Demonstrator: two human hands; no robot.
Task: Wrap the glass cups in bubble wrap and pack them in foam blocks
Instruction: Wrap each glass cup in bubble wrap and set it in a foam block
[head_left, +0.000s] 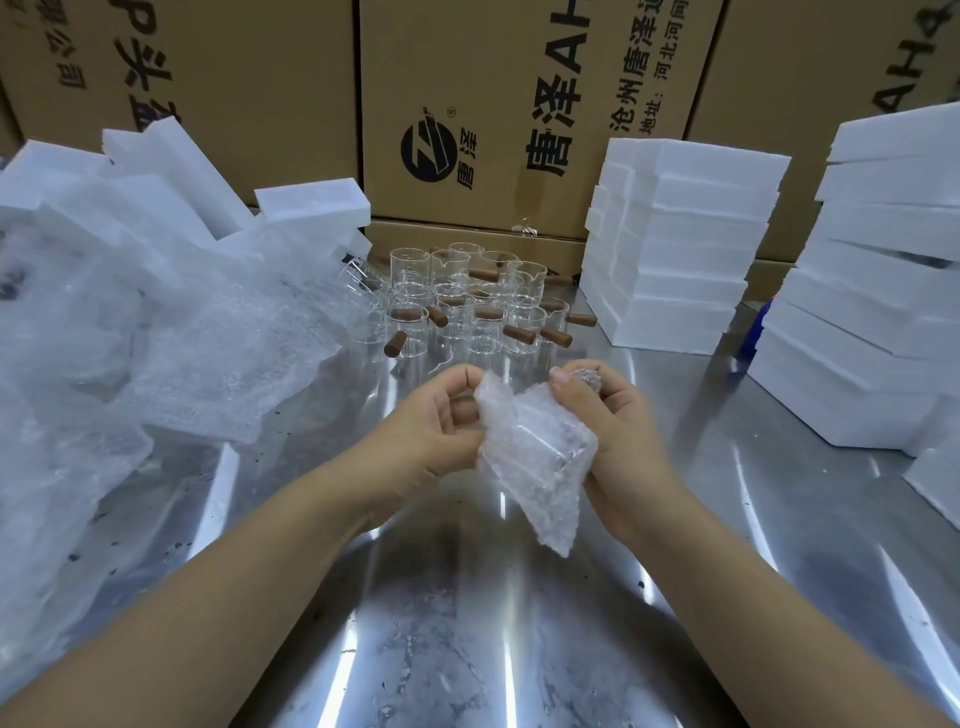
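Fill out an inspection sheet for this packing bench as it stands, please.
Surface: shiny metal table, small dark specks.
Job's things: glass cups with wooden handles clustered at the back; bubble-wrap sheet in hand, apparently round a cup; foam blocks stacked at right.
Clutter: loose bubble-wrap pile and tumbled foam pieces at left; blue object partly hidden.
Hands: left hand pinches the sheet's edge; right hand grips it.
Cables: nothing seen.
Surroundings: printed cardboard cartons behind.

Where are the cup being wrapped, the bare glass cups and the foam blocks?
wrapped cup (535, 457): head view, middle of the bubble wrap.
bare glass cups (453, 314): head view, cup in the cluster's middle.
foam blocks (675, 249): head view, side of the stack.
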